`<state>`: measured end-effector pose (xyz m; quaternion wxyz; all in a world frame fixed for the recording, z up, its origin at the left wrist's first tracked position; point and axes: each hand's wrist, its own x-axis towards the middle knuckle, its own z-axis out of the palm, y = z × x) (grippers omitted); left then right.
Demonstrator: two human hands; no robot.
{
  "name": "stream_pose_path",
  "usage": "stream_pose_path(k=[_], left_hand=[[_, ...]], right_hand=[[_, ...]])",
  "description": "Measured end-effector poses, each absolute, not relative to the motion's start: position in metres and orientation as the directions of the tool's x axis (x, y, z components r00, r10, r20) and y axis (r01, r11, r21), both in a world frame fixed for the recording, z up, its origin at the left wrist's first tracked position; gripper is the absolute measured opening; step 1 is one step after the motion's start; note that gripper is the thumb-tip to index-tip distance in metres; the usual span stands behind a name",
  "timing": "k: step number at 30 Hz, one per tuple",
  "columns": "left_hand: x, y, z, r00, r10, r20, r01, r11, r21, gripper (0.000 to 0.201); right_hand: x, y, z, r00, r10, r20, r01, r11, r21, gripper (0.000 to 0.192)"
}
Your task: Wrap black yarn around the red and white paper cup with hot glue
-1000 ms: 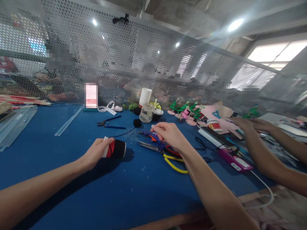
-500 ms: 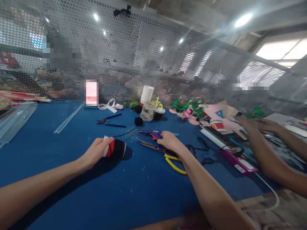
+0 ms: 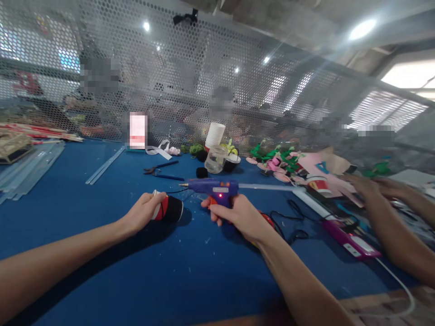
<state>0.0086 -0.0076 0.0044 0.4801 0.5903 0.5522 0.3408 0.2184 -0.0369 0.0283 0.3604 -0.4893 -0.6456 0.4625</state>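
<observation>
My left hand [image 3: 141, 215] is closed around the base of a paper cup [image 3: 172, 208] that lies on its side, red and white at the held end and wrapped in black yarn toward the rim. A black strand runs from it toward a small black yarn ball [image 3: 201, 172]. My right hand [image 3: 238, 213] grips the handle of a blue glue gun [image 3: 214, 186], its nozzle pointing left above the cup and a red light lit on its side. A clear glue stick [image 3: 265, 186] sticks out of its back. The scissors are mostly hidden behind my right hand.
Pliers [image 3: 163, 172] lie behind the cup. A clear plastic jar [image 3: 216, 159] and stacked white cups [image 3: 215, 134] stand farther back. To the right are a purple power strip [image 3: 350, 240], black cable and another person's arms [image 3: 384, 217]. Glue sticks [image 3: 34, 170] lie at left.
My right hand has lifted the glue gun off the table and turned its nozzle toward the cup. My left hand keeps its hold on the cup. The view has shifted slightly.
</observation>
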Motion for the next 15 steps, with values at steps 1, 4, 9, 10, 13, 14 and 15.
stream_pose_path(k=[1,4,9,10,13,14,15], left_hand=[[0.009,-0.007,0.004,0.162,0.979,-0.125,0.323,0.067,0.944,0.037],[0.008,-0.006,0.003,0.184,0.976,-0.113,0.304,0.053,0.951,0.038],[0.007,-0.004,-0.001,0.202,0.972,-0.117,0.31,0.05,0.95,0.039],[0.007,-0.004,-0.001,0.207,0.972,-0.112,0.309,0.044,0.95,0.039],[0.006,-0.003,-0.002,0.215,0.971,-0.101,0.3,0.033,0.953,0.039],[0.007,-0.003,-0.002,0.215,0.971,-0.103,0.294,0.037,0.955,0.039],[0.007,-0.003,-0.002,0.211,0.971,-0.11,0.284,0.046,0.958,0.039]], right_hand=[[0.214,-0.04,0.028,-0.274,0.961,0.019,0.325,0.111,-0.939,0.016],[0.205,-0.047,0.026,-0.272,0.962,-0.013,0.423,0.107,-0.9,0.014],[0.195,-0.053,0.022,-0.207,0.977,0.057,0.581,0.169,-0.796,0.016],[0.194,-0.054,0.022,-0.204,0.974,0.096,0.607,0.203,-0.769,0.016],[0.19,-0.054,0.023,-0.225,0.951,0.211,0.662,0.308,-0.683,0.012],[0.19,-0.054,0.023,-0.237,0.941,0.241,0.677,0.338,-0.654,0.012],[0.189,-0.055,0.023,-0.249,0.932,0.264,0.693,0.362,-0.624,0.013]])
